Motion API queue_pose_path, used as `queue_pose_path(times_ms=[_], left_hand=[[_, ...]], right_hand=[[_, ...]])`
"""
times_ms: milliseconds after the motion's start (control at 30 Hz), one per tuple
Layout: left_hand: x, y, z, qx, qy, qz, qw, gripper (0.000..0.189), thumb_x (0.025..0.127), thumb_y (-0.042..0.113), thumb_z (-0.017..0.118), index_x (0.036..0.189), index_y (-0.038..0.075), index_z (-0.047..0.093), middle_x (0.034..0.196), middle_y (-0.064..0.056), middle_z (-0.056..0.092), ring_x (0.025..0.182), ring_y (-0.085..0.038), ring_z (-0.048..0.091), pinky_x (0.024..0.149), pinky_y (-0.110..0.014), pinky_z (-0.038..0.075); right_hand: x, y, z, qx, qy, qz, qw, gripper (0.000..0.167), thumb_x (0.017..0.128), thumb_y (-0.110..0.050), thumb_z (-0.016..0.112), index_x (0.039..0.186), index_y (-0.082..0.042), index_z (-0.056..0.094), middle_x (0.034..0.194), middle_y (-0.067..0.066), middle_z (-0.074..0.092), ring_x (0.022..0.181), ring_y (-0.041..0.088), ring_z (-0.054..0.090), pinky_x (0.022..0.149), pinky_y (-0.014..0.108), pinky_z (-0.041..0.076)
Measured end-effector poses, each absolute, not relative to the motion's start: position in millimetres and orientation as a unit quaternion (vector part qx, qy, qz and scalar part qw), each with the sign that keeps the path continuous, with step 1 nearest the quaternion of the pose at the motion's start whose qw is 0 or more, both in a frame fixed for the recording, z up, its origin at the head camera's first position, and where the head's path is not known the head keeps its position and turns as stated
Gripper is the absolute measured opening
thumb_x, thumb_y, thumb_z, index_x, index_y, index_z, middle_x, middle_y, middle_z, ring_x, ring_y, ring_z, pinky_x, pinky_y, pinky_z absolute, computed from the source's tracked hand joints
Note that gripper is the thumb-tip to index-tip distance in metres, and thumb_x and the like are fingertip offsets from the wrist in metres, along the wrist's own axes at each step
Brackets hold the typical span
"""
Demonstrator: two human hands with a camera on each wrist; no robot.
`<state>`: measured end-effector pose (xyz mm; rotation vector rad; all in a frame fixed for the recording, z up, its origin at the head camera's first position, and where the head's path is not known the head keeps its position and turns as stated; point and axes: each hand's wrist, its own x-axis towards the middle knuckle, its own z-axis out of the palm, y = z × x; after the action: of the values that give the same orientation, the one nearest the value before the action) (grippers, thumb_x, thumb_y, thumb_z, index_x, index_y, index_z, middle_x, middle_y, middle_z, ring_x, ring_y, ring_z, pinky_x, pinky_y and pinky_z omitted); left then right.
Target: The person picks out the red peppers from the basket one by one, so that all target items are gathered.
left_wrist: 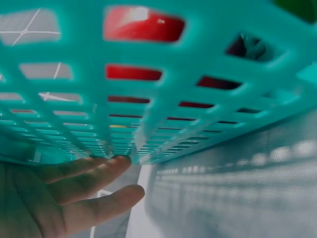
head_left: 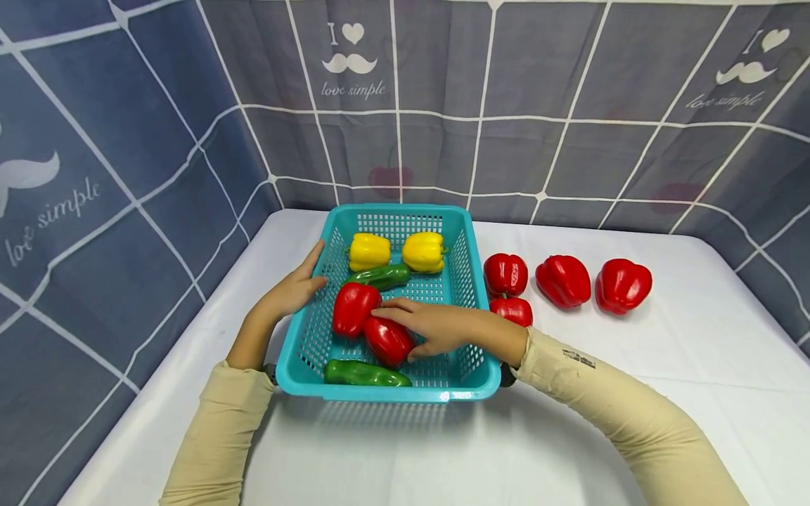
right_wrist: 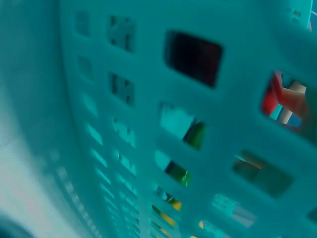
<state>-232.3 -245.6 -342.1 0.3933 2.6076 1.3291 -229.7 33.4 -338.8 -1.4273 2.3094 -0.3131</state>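
A turquoise basket (head_left: 392,395) stands on the white table. My left hand (head_left: 292,289) rests against its left side, fingers fairly straight; in the left wrist view the hand (left_wrist: 74,198) lies beside the perforated outer wall. Reaching over the right rim, my right hand (head_left: 436,327) holds a red bell pepper (head_left: 387,343) inside, fingers across its top and thumb at its side. A second red bell pepper (head_left: 354,309) touches it on the left. The right wrist view shows mostly basket wall (right_wrist: 143,99), with part of the right hand (right_wrist: 294,101) through a hole.
Two yellow bell peppers (head_left: 370,251) and a long green pepper (head_left: 381,277) lie at the basket's back; another green pepper (head_left: 367,374) lies at its front. Several red bell peppers (head_left: 563,281) sit on the table (head_left: 683,337) to the right. Checked cloth (head_left: 436,151) hangs behind.
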Motion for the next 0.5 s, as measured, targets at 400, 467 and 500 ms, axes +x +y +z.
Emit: queue_pose_path(times_ms=[400, 467, 500], left_hand=[[-231.7, -244.7, -341.3, 0.133, 0.881, 0.444, 0.092, 0.072, 0.09, 0.003, 0.033, 0.145, 0.007, -0.012, 0.152, -0.021, -0.004, 0.134, -0.047, 0.014, 0.095, -0.059, 0.035], [-231.3, -245.3, -341.2, 0.132, 0.882, 0.443, 0.092, 0.072, 0.09, 0.003, 0.034, 0.145, 0.007, -0.012, 0.152, -0.021, -0.005, 0.135, -0.046, 0.013, 0.097, -0.059, 0.032], [-231.1, -245.6, -341.2, 0.13, 0.882, 0.443, 0.093, 0.073, 0.09, 0.004, 0.034, 0.145, 0.007, -0.012, 0.152, -0.021, -0.005, 0.135, -0.046, 0.012, 0.098, -0.059, 0.031]], right_hand=[[-227.3, 37.5, -334.6, -0.517, 0.823, -0.114, 0.206, 0.084, 0.076, -0.019, 0.072, 0.145, -0.02, 0.023, 0.145, 0.004, 0.027, 0.128, 0.021, 0.035, 0.093, 0.035, 0.047], [-227.1, 38.4, -333.4, -0.512, 0.825, -0.112, 0.212, 0.084, 0.076, -0.019, 0.073, 0.145, -0.021, 0.023, 0.145, 0.004, 0.027, 0.128, 0.02, 0.034, 0.092, 0.034, 0.048], [-227.1, 39.1, -332.8, -0.51, 0.826, -0.111, 0.213, 0.084, 0.076, -0.019, 0.073, 0.144, -0.021, 0.024, 0.145, 0.003, 0.028, 0.128, 0.02, 0.034, 0.092, 0.034, 0.048]])
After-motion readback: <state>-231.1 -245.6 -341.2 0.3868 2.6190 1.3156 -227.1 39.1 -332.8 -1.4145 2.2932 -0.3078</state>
